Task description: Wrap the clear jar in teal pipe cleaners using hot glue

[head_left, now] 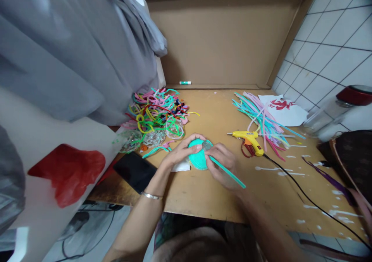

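Observation:
My left hand is closed on a round turquoise disc, its thumb lying over the upper face. A small clear or greyish piece shows near the disc's upper right edge, between the two hands. My right hand pinches a turquoise pipe cleaner at the disc's right side; the strip's free end points down and to the right. The fingertips of both hands partly hide the disc. Under the left hand lies a white paper piece.
Left stands a tangled heap of coloured pipe cleaners, near a black phone. A yellow glue gun with a black cord lies right, beside straight pipe cleaners. Behind are a glue stick and cardboard wall; a bottle stands far right.

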`<state>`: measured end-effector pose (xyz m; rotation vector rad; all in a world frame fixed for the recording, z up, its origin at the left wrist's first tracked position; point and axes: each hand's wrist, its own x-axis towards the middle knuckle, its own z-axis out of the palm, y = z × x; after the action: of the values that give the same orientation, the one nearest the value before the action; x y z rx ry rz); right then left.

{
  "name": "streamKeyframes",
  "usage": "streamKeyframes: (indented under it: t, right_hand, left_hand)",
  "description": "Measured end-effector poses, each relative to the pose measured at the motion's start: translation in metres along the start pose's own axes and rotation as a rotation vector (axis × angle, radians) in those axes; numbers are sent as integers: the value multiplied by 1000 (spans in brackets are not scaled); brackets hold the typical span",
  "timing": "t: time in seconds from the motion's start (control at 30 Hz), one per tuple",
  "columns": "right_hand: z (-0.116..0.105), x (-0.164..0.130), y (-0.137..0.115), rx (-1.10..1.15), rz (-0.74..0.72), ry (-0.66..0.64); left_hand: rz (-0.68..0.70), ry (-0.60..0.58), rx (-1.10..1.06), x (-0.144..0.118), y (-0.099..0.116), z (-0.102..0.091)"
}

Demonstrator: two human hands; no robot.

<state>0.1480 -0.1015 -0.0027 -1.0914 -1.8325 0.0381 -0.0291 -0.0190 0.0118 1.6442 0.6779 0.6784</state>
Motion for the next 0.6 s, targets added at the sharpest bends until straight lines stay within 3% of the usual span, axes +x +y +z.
streamKeyframes:
  t: [0.6]
  right_hand:
    - [-1, 3, -7, -71, -80, 15]
  left_hand:
    - [16, -13, 61, 1, 6, 1]
